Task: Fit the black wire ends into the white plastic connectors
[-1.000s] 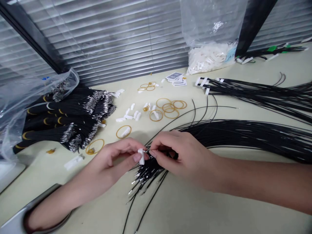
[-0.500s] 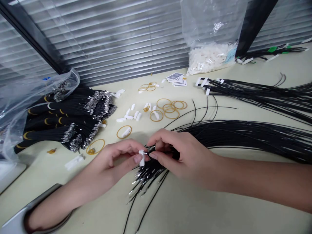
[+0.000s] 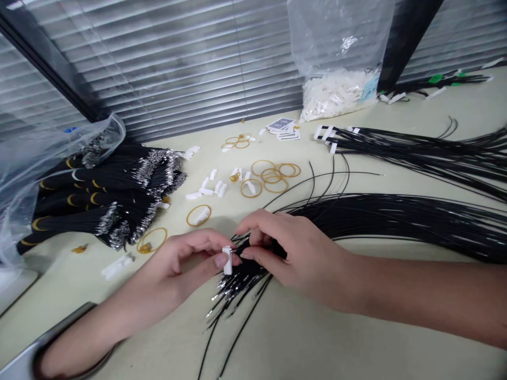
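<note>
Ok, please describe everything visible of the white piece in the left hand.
The white piece is a narrow, plastic-looking block. It appears nearly upright, pinched in the left hand, beside the black wires. A thin metallic tip shows at its upper right edge, toward the right hand; I cannot tell whether it enters.

Blinds (image 3: pixel 170 68) and odds and ends at the back of the table (image 3: pixel 336 348).
A dark post (image 3: pixel 412 42) slants down on the right; just left of it stands a clear bag (image 3: pixel 344 53) with a pale blue label (image 3: pixel 369 89); a few cards (image 3: pixel 281 124) lie overlapped near its foot, the top back patterned; several yellow-brown bands (image 3: pixel 275 177) overlap mid-table; clear plastic (image 3: pixel 19 153) drapes the far left.
</note>
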Tool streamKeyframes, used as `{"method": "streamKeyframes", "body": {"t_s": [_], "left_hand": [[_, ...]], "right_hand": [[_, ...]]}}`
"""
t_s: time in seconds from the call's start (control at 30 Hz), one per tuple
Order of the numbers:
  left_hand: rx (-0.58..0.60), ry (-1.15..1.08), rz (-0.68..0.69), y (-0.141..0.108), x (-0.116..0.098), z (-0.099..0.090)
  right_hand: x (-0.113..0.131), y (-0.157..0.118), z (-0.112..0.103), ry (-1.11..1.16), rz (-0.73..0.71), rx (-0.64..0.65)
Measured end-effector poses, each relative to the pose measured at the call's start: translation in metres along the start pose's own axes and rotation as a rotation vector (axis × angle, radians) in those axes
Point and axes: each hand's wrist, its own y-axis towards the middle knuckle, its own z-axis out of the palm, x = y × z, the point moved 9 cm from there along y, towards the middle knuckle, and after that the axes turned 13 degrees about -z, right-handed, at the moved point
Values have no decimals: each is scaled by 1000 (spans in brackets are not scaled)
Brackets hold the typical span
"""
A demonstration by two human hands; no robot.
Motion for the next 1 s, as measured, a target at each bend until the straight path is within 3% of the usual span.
{"method": "streamKeyframes", "body": {"t_s": [0.37,1.0], "left_hand": [[19,-50,4,-1,-3,2],[28,-58,20,-3,-3,2]], "right_hand": [[3,-1,-4,-81,-20,-22],[18,0,-9,-109,-196,-76]]}}
